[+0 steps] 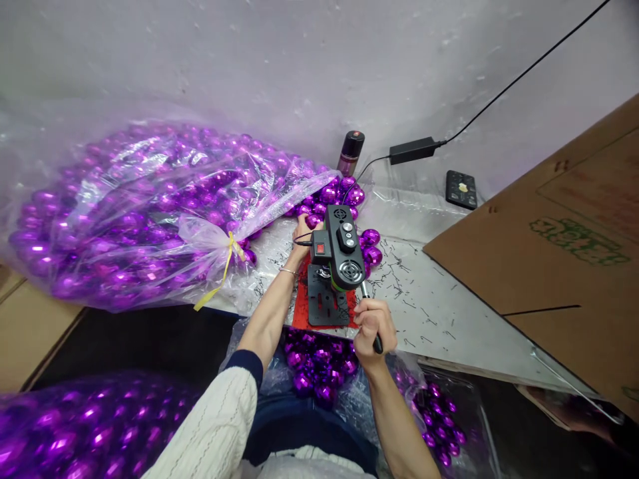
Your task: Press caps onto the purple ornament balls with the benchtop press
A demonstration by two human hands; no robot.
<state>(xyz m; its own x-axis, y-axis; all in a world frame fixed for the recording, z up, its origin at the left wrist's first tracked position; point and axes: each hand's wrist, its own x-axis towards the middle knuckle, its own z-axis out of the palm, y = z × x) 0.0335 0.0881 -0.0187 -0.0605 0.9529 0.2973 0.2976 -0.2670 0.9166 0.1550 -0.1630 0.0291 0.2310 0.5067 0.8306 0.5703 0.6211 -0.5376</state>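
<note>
A black bench machine (344,246) with round vents and a red switch stands on a red mat (301,309) at the table's front edge. My right hand (374,326) is wrapped round its lever handle (378,344), to the right of the base plate. Behind the machine's left side, my left hand (302,233) touches shiny purple balls (314,220); its fingertips are partly hidden, so a grip cannot be made out. More purple balls (370,246) lie at the machine's right. Another heap of purple balls (322,366) rests in plastic on my lap.
A large clear bag of purple balls (164,213), tied with a yellow ribbon (219,279), fills the left. Behind are a spray can (351,153), a power adapter (412,151) and a phone (461,189). A cardboard box (564,246) stands right. Small black pins (414,293) litter the table.
</note>
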